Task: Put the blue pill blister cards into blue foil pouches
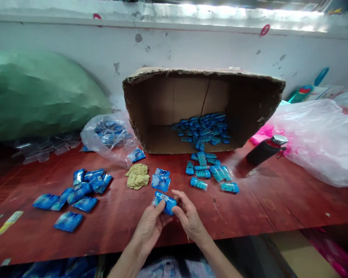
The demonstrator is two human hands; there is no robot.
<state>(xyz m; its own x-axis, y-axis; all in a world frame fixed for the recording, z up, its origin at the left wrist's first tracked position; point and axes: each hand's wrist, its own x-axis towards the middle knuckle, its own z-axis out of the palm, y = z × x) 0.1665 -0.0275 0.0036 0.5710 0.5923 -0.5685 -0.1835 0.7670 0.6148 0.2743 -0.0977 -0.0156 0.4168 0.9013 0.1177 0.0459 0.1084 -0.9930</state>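
My left hand (149,226) and my right hand (188,216) meet near the front edge of the red table (278,208). Together they pinch a small blue item in a clear packet (165,202), fingers closed on its two ends. Just beyond lie two blue packets (161,180) and a crumpled yellowish cloth (137,176). Several blue capsule-shaped items (210,172) are scattered in front of a cardboard box (162,96) lying on its side, with a pile of the same blue items (204,129) inside it.
Several flat blue packets (78,193) lie at the left. A clear bag of blue items (108,135) sits beside the box. A green sack (37,92) fills the far left. A black bottle (265,148) and a large clear plastic bag (319,139) lie at the right.
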